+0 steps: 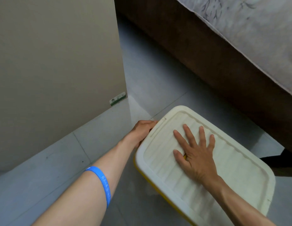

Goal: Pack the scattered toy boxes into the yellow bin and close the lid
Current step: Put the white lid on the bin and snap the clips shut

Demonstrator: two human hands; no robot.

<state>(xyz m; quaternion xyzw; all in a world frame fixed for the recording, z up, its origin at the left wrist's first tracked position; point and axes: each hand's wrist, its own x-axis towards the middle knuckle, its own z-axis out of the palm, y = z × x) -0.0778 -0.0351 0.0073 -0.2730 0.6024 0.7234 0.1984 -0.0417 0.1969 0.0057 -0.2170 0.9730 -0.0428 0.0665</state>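
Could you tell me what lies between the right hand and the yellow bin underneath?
Only the white lid: the right hand lies flat on it, and the bin shows below its edge, in the head view.

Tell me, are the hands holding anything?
The left hand grips the lid at its short end; the right hand lies flat on top, holding nothing.

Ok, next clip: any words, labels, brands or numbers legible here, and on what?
Nothing can be read.
Green-and-white sticker at the bottom corner of the beige panel: a small logo and print, too small to read.
Blue wristband on the left forearm: pale lettering, too blurred to read.
White lid: no text.
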